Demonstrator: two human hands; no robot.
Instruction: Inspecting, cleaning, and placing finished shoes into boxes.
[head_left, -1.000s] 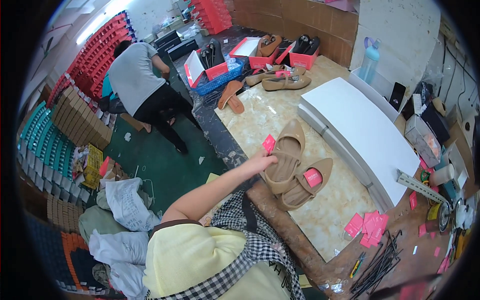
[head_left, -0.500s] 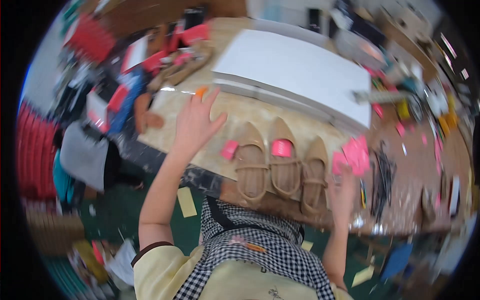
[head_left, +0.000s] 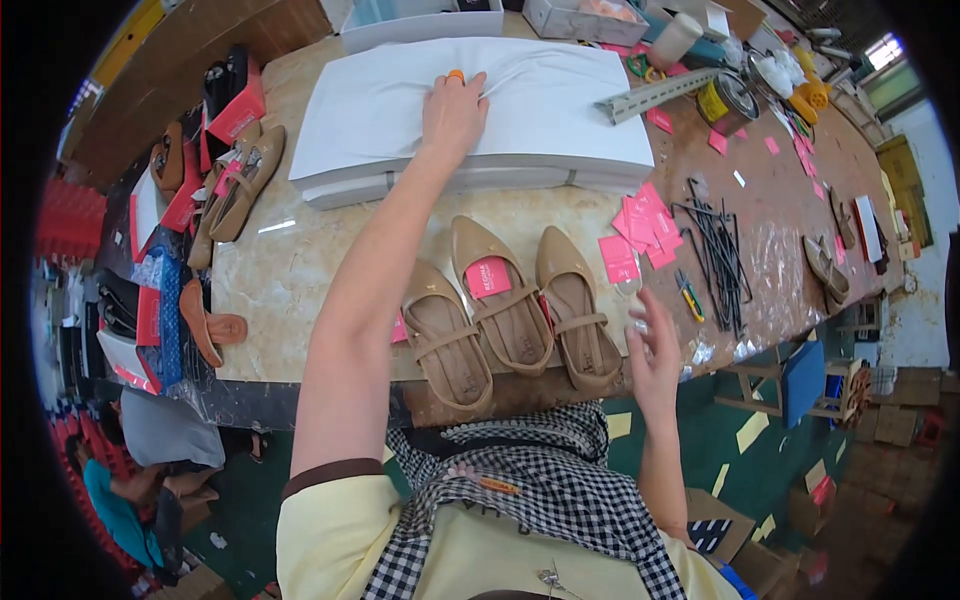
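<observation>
My left hand [head_left: 453,112] reaches far across the table and presses flat on the top sheet of a thick stack of white paper [head_left: 560,110], which wrinkles under the fingers. Three tan flat shoes [head_left: 505,305] lie side by side near the table's front edge, and the middle one has a pink card [head_left: 489,276] inside it. My right hand [head_left: 655,350] hovers open at the table's front edge, just right of the shoes, holding nothing.
Pink cards [head_left: 640,225] and black ties [head_left: 718,250] lie to the right of the shoes. More tan shoes [head_left: 235,190] and red boxes [head_left: 235,105] crowd the left end. A metal rail [head_left: 665,93], a tape roll and tins sit at the back right. A person crouches on the floor [head_left: 150,440] at the left.
My left hand has moved from beside the shoes up onto the white paper stack. My right hand has come off the pink cards and dropped to the table's edge. The view has shifted right.
</observation>
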